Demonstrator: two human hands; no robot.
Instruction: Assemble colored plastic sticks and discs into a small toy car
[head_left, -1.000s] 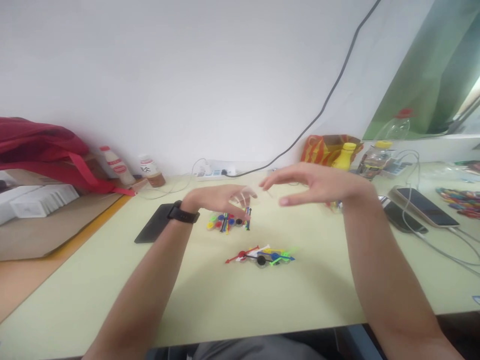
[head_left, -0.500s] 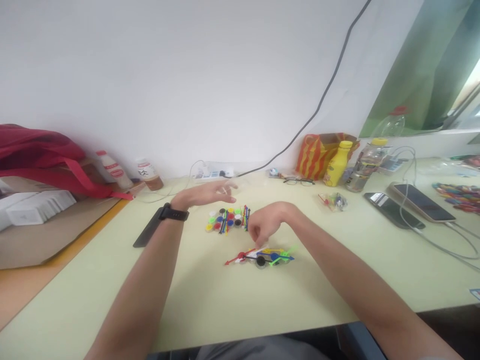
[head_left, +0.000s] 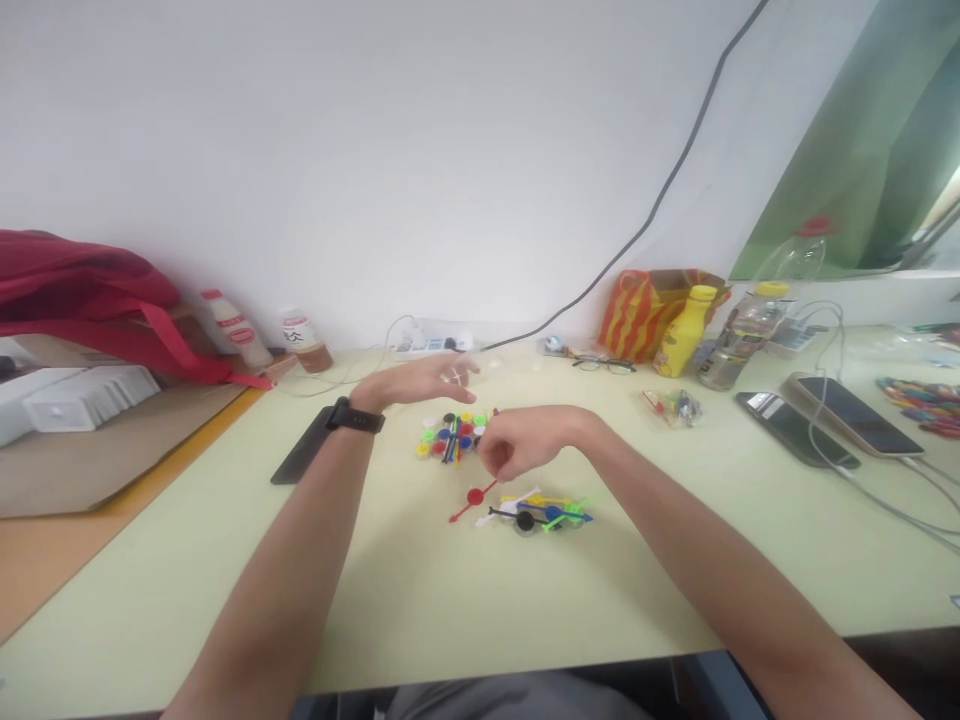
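My right hand (head_left: pixel 521 440) pinches one end of a red arrow spinner (head_left: pixel 475 497), which hangs tilted to the left of several assembled arrow spinners (head_left: pixel 525 521) in white, black, yellow, blue and green. Farther back, my left hand (head_left: pixel 427 380) hovers with its fingers apart, a black watch (head_left: pixel 355 416) on its wrist. Something small and pale shows at its fingers, too blurred to name. Below that hand lies a group of coloured round discs (head_left: pixel 439 449) with loose arrows (head_left: pixel 453 440) among them, partly hidden by my right hand.
A dark phone-like slab (head_left: pixel 301 446) lies under my left forearm. Bottles (head_left: pixel 306 340), a power strip (head_left: pixel 435 342), glasses (head_left: pixel 604 365) and a striped bag (head_left: pixel 637 312) line the wall. Phones (head_left: pixel 855 412) with cables and a small clear packet (head_left: pixel 675 408) lie right.
My right hand has lifted the red arrow spinner away from the other spinners, moving it slightly left and up. My left hand stays nearly in place; the view has shifted slightly.
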